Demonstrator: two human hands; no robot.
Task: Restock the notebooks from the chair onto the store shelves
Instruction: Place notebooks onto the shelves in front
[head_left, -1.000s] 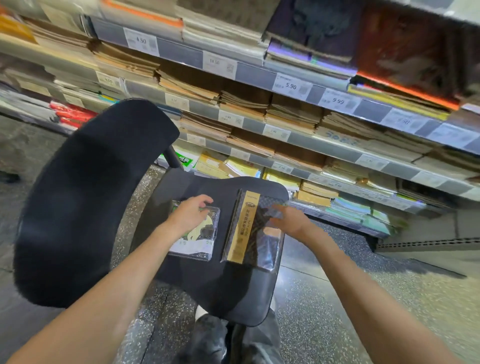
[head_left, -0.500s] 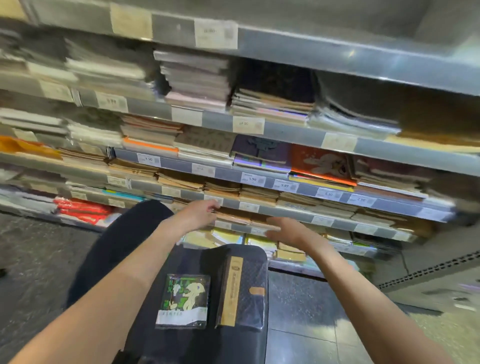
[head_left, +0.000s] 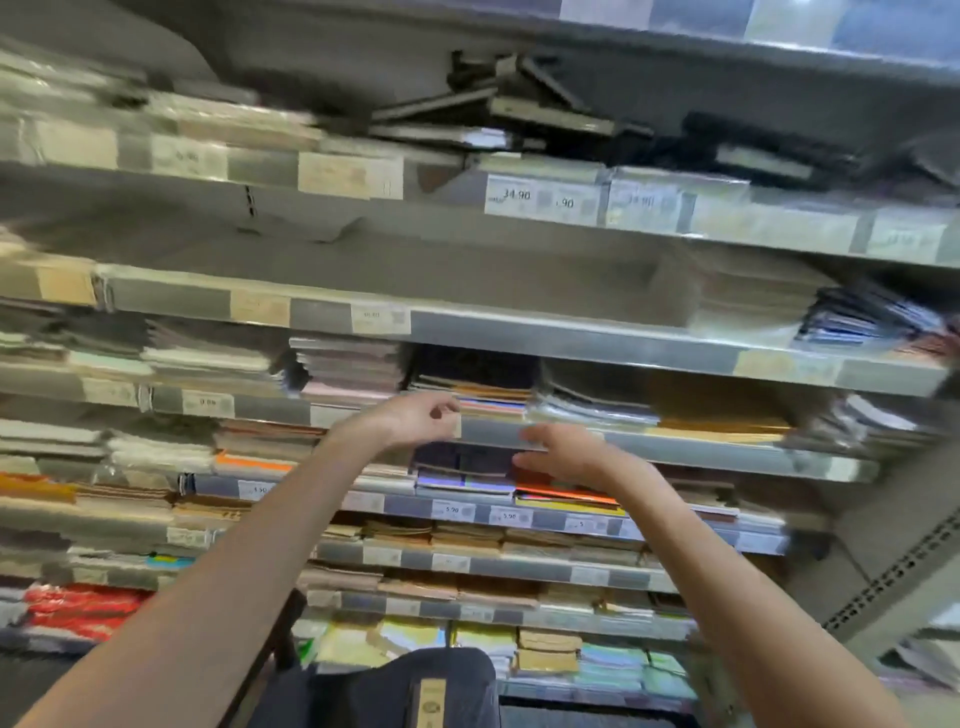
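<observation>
Both my arms are raised in front of the store shelves (head_left: 571, 338). My left hand (head_left: 415, 418) hovers at a shelf edge in the middle, fingers loosely curled, holding nothing. My right hand (head_left: 558, 452) is beside it to the right, fingers spread, also with nothing in it. At the bottom edge the black chair (head_left: 374, 691) shows, with the top of a dark notebook with a gold band (head_left: 431, 699) lying on its seat. The second notebook on the chair is out of view.
Several shelf levels carry stacks of notebooks with price tags along the rails. A dark stack (head_left: 472, 371) sits just above my hands. One shelf level higher up (head_left: 415, 280) looks mostly bare at its middle. Perforated upright (head_left: 893, 577) at right.
The view has tilted up from the chair to the shelves. Both hands left the two notebooks on the seat and rose to mid-shelf height, holding nothing.
</observation>
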